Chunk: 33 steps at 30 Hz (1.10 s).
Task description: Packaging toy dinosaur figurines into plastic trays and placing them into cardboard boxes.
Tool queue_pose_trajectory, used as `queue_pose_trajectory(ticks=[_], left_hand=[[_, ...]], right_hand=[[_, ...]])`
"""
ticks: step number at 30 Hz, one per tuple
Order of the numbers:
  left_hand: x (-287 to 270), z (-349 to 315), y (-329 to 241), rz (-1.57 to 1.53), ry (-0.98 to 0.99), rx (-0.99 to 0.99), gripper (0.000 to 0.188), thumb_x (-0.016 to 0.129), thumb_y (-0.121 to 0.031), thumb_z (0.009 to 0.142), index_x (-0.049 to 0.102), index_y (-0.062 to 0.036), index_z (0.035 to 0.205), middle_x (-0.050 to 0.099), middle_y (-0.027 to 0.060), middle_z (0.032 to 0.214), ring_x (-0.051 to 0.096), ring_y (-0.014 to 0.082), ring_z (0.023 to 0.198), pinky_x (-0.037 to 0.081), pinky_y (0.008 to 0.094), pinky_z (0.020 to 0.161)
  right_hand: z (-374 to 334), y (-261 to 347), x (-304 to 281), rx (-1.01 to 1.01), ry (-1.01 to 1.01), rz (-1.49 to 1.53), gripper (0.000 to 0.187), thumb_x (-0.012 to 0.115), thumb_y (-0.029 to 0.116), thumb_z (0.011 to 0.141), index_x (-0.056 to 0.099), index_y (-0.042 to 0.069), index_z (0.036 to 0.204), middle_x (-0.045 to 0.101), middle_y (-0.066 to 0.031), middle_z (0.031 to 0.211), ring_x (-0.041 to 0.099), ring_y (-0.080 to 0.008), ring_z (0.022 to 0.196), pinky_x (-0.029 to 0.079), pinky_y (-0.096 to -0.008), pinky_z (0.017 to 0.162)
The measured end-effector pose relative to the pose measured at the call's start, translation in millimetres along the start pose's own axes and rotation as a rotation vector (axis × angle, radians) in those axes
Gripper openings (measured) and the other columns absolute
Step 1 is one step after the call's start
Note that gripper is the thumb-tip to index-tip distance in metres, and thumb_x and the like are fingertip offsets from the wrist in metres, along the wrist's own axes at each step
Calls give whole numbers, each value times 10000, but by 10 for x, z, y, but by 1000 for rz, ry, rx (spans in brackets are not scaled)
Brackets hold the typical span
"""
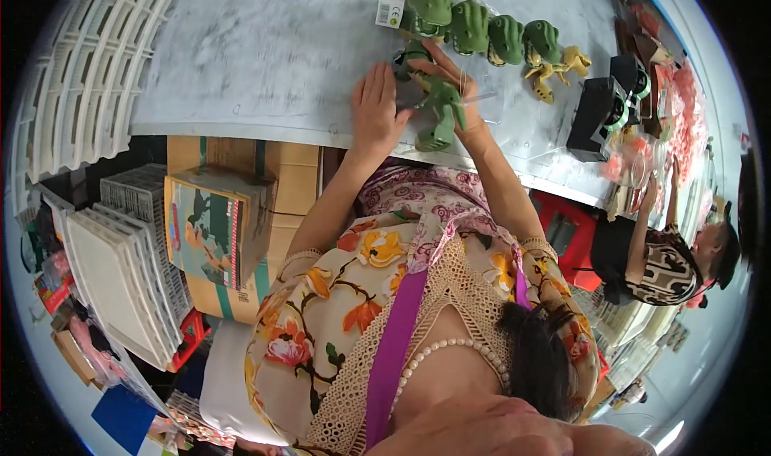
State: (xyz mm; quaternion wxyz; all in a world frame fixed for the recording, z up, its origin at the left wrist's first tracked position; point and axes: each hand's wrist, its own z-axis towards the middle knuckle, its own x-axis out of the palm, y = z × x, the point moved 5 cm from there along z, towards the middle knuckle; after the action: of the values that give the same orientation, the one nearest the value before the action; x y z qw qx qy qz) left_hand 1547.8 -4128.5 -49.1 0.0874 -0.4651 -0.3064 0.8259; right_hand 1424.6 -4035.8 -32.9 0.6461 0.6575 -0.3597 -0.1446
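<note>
A green toy dinosaur [441,112] is between my hands at the table's near edge. My right hand [461,77] is closed around its far side, its fingers partly hidden by the toy. My left hand [376,106] lies beside it, fingers stretched out over the table and thumb pointing toward the toy. Just past my left fingertips is a dark green piece [411,57], partly covered by my right fingers; I cannot tell whether it joins the toy. Beyond my hands stand several green dinosaur heads [469,28] in a row. Yellow dinosaur figures [546,76] lie at the row's right end.
A white label card [392,8] sits by the leftmost head. Black boxes with green parts [598,114] stand at the table's right. White plastic crates [92,70] are on the left, with cardboard cartons [213,223] below the edge. Another person [671,263] works at right.
</note>
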Motion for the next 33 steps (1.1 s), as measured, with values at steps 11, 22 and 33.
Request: queue_pose_trajectory(ticks=[11, 22, 33], left_hand=[[4, 56, -79, 101, 66, -39, 862, 778, -189, 693, 317, 74, 1373, 430, 238, 1375, 377, 337, 1318, 251, 474, 1088], [-57, 33, -30, -26, 70, -45, 900, 814, -160, 651, 326, 73, 1371, 418, 260, 1371, 369, 370, 1318, 282, 475, 1087], [-469, 216, 3, -1240, 80, -375, 739, 738, 80, 710, 362, -7, 1340, 555, 140, 1213, 595, 269, 1079, 531, 381, 894]], right_hand=[[186, 140, 49, -294, 222, -474, 306, 572, 29, 880, 625, 90, 1176, 616, -100, 1198, 609, -186, 1047, 508, -276, 865], [180, 311, 228, -646, 168, -934, 277, 560, 83, 920, 589, 19, 1188, 628, -108, 1152, 603, -200, 960, 495, -328, 836], [-256, 743, 496, -852, 320, -754, 362, 631, 8, 814, 645, 84, 1168, 557, -128, 1312, 609, -223, 947, 517, -322, 822]])
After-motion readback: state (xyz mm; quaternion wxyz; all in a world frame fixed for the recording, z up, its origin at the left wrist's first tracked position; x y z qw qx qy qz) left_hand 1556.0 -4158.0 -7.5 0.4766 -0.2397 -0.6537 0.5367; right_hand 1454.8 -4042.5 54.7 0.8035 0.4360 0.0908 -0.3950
